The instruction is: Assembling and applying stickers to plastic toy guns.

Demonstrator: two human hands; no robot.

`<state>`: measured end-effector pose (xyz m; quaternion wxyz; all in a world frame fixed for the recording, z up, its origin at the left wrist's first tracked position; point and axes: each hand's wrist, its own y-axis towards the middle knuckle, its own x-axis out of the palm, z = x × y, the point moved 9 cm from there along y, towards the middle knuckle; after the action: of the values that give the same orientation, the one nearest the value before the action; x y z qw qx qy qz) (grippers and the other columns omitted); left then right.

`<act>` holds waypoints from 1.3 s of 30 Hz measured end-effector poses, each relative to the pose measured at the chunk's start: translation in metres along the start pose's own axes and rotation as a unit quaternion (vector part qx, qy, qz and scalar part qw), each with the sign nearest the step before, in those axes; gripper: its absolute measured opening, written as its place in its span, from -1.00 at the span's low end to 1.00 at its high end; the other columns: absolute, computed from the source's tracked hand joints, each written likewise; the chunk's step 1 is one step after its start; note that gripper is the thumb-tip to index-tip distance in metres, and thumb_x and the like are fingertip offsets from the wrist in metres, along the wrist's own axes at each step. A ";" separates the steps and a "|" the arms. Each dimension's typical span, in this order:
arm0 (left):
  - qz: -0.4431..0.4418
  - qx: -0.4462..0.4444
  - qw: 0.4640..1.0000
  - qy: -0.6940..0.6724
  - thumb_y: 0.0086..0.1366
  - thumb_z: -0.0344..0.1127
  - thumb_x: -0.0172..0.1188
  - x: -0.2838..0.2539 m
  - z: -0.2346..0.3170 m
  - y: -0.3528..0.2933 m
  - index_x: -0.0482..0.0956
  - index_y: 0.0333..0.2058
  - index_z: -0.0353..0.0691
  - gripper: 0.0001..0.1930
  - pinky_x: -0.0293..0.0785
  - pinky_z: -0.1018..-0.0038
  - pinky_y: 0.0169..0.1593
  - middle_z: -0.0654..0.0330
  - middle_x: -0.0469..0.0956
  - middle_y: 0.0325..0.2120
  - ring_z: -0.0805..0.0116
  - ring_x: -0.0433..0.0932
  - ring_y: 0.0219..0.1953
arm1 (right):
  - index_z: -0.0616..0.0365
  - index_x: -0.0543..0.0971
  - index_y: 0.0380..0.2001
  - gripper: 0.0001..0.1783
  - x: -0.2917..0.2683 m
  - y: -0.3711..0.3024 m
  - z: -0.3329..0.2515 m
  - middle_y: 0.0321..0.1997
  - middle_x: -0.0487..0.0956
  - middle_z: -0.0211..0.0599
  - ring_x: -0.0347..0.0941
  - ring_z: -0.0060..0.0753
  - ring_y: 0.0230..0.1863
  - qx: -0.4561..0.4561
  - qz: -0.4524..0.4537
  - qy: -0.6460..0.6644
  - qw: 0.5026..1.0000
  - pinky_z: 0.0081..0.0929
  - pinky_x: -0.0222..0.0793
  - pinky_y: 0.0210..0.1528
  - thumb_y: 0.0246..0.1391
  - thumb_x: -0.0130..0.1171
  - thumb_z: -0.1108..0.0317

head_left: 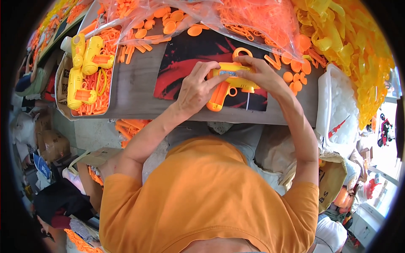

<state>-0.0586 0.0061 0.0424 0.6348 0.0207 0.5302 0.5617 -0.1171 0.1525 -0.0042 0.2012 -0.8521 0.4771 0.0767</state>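
Note:
A yellow toy gun (233, 80) with an orange handle lies on its side over a black and red mat (173, 76) on the table. My left hand (196, 86) grips its left end, thumb stretched over the body. The right end is in my right hand (265, 78), fingers along the top edge and thumb on the side. Between the two thumbs a small blue and white label (228, 73) shows on the body. An orange ring (242, 52) sticks up behind the gun beside my right fingers. My fingertips partly cover the upper edge.
At left stands a bin (110, 95) of orange parts with several yellow toy gun bodies (92, 55) on top. Orange discs (194, 30) and a clear bag (261, 19) of orange pieces lie behind the mat. A white tub (322, 101) and a yellow parts heap (346, 46) are at right.

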 end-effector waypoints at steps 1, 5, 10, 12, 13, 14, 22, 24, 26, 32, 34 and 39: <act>0.001 0.003 1.000 -0.001 -0.07 -0.55 0.31 0.000 0.000 0.000 0.66 -0.22 -0.14 -0.65 0.53 0.39 -0.20 0.19 0.46 -0.20 0.23 0.49 -0.21 | 0.33 0.37 0.16 -0.41 -0.001 0.002 -0.003 0.06 0.50 -0.17 0.41 -0.38 0.09 -0.013 0.005 -0.027 1.000 -0.49 0.29 0.14 0.14 0.20 0.23; 0.005 0.013 1.000 0.015 -0.06 -0.54 0.31 0.004 -0.001 -0.004 0.66 -0.20 -0.13 -0.64 0.53 0.39 -0.19 0.18 0.45 -0.19 0.22 0.50 -0.18 | 0.38 0.40 0.11 -0.49 0.003 0.001 0.003 0.04 0.52 -0.14 0.41 -0.44 0.07 -0.061 0.068 -0.152 0.984 -0.49 0.30 0.13 0.15 0.17 0.32; -0.013 0.000 0.999 -0.033 0.08 -0.52 0.28 0.003 -0.011 -0.004 0.63 -0.12 -0.17 -0.67 0.50 0.44 -0.05 0.18 0.43 -0.09 0.24 0.50 -0.08 | 0.25 0.43 0.11 -0.37 0.003 -0.009 -0.009 0.02 0.50 -0.07 0.41 -0.29 0.03 -0.073 0.071 -0.146 0.984 -0.44 0.37 0.06 -0.04 0.33 0.28; 0.019 -0.093 0.975 -0.201 0.13 -0.52 0.24 -0.005 -0.032 -0.003 0.60 -0.09 -0.20 -0.68 0.46 0.46 0.02 0.17 0.39 -0.03 0.28 0.47 -0.02 | 0.10 0.45 0.13 -0.21 0.011 -0.025 -0.028 0.04 0.46 -0.10 0.35 -0.18 0.05 -0.177 0.111 -0.328 0.921 -0.28 0.31 0.14 -0.28 0.47 0.27; 0.041 -0.190 0.912 -0.361 0.18 -0.53 0.20 -0.006 -0.051 -0.013 0.58 -0.06 -0.24 -0.68 0.43 0.48 0.09 0.16 0.35 0.03 0.33 0.44 0.05 | 0.10 0.43 0.14 -0.20 0.012 -0.027 -0.028 0.06 0.45 -0.14 0.33 -0.16 0.11 -0.145 0.083 -0.280 0.945 -0.27 0.23 0.21 -0.27 0.47 0.25; 0.030 -0.193 0.926 -0.322 0.26 -0.51 0.14 -0.017 -0.057 -0.021 0.39 0.14 -0.24 -0.55 0.28 0.46 0.24 0.15 0.22 0.18 0.38 0.29 0.22 | 0.11 0.43 0.15 -0.21 0.009 -0.032 -0.025 0.09 0.44 -0.15 0.31 -0.18 0.15 -0.143 0.093 -0.215 0.962 -0.31 0.21 0.23 -0.23 0.46 0.24; -0.024 -0.246 0.780 -0.575 0.09 -0.37 0.40 -0.008 -0.029 -0.008 0.20 0.27 -0.24 -0.21 0.32 0.42 0.19 0.18 0.39 0.10 0.37 0.39 0.13 | 0.27 0.61 -0.22 -0.69 -0.026 0.004 -0.039 -0.23 0.61 -0.23 0.48 -0.49 -0.14 -0.201 0.171 0.074 0.962 -0.47 0.34 -0.02 0.15 0.17 0.22; -0.065 -0.202 0.874 -0.438 0.03 -0.37 0.44 -0.022 -0.024 0.007 0.26 0.25 -0.20 -0.21 0.34 0.42 0.17 0.16 0.40 0.08 0.35 0.41 0.11 | 0.19 0.61 -0.24 -0.75 -0.073 0.017 -0.034 -0.44 0.61 -0.25 0.55 -0.33 -0.39 -0.149 0.351 -0.234 0.895 -0.39 0.42 -0.30 0.09 0.17 0.25; -0.106 -0.132 0.958 -0.230 -0.02 -0.33 0.44 -0.029 -0.013 0.018 0.44 0.14 -0.14 -0.32 0.39 0.38 0.10 0.17 0.45 0.03 0.30 0.47 0.05 | 0.17 0.60 -0.28 -0.78 -0.080 0.039 -0.023 -0.40 0.61 -0.23 0.55 -0.24 -0.33 -0.136 0.350 -0.349 0.859 -0.33 0.41 -0.28 0.04 0.20 0.27; -0.234 -0.050 0.971 0.019 0.02 -0.10 0.33 0.011 -0.017 0.007 0.37 0.19 -0.05 -0.29 0.41 0.29 0.04 0.16 0.43 0.03 0.13 0.47 -0.04 | 0.09 0.55 -0.25 -0.80 -0.061 0.064 -0.013 -0.30 0.59 -0.20 0.50 -0.16 -0.12 -0.119 0.324 -0.577 0.741 -0.21 0.38 -0.13 0.02 0.14 0.33; -0.244 -0.054 0.968 0.010 0.03 -0.07 0.32 0.018 -0.017 0.012 0.36 0.19 -0.05 -0.29 0.42 0.29 0.03 0.16 0.42 0.04 0.14 0.48 -0.04 | 0.14 0.52 -0.21 -0.79 -0.062 0.049 -0.029 -0.27 0.59 -0.15 0.49 -0.06 -0.13 -0.162 0.319 -0.574 0.737 -0.16 0.39 -0.13 0.06 0.07 0.39; -0.280 -0.055 0.958 -0.016 0.08 0.02 0.28 0.039 -0.017 0.026 0.38 0.17 -0.09 -0.32 0.42 0.29 0.03 0.17 0.40 0.07 0.13 0.46 0.01 | 0.20 0.49 -0.18 -0.78 -0.100 0.034 -0.027 -0.30 0.57 0.06 0.48 0.13 -0.19 -0.092 0.293 -0.454 0.836 -0.08 0.38 -0.11 0.09 0.00 0.43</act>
<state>-0.0962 0.0345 0.0260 0.7751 -0.1553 0.4728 0.3893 -0.2010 0.2039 0.0436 0.2835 -0.5566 0.5507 0.5537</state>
